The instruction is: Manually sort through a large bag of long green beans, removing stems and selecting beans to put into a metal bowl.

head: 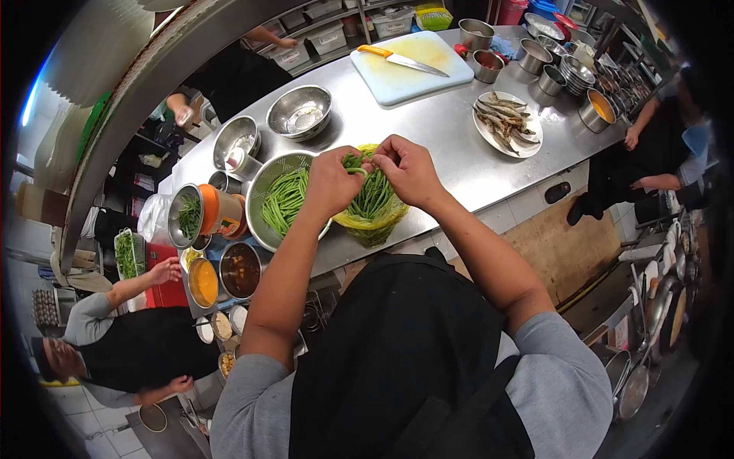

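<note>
Both of my hands are raised over a yellow plastic bag (pixel 375 226) of green beans (pixel 373 195) at the counter's near edge. A green bean (pixel 356 170) is pinched in the fingers of my left hand (pixel 335 181). My right hand (pixel 408 169) has its thumb and forefinger pressed together close to it; whether it also grips a bean end is hard to see. Left of the bag, partly behind my left forearm, is a perforated metal colander (pixel 261 178) with more green beans (pixel 282 201).
A knife (pixel 421 63) lies on a cutting board (pixel 381 86). A plate (pixel 536 146) of small fish stands at right, near metal pots (pixel 533 54). Two metal bowls (pixel 298 109) (pixel 232 137) are beyond the colander. Sauce pots (pixel 241 269) stand at left. Co-workers (pixel 137 338) (pixel 648 149) stand on both sides.
</note>
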Tool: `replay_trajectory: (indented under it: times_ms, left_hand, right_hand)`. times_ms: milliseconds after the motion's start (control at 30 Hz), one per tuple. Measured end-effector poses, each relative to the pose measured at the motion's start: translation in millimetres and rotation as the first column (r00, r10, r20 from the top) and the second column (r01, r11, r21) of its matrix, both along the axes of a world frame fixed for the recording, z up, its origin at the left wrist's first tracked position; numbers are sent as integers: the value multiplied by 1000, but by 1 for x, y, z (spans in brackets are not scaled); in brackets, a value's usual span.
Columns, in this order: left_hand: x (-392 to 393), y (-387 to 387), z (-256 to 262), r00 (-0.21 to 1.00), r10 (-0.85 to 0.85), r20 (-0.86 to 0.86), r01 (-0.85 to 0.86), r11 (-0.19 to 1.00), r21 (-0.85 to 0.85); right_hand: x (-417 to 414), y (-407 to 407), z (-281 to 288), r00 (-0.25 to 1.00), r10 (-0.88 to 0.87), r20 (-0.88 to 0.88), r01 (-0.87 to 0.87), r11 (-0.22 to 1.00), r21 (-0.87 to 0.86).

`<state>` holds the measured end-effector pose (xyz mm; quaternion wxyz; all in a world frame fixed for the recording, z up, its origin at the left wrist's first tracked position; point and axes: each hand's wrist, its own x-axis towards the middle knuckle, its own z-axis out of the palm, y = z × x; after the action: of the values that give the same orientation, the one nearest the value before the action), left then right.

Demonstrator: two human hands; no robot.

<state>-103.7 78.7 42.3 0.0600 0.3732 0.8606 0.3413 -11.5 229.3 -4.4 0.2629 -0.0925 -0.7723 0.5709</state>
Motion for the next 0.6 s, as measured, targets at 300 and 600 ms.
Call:
replay_trajectory:
  times_ms: [300, 600]
  left_hand:
    - [-20, -13, -26, 902, -82, -425, 131, 988, 87]
    - [-19, -22, -26, 656, -91, 750, -371, 826, 424]
  right_hand:
    - [10, 0, -10, 959, 145, 245, -188, 968, 163]
    - [16, -8, -27, 881, 441, 173, -95, 522, -848]
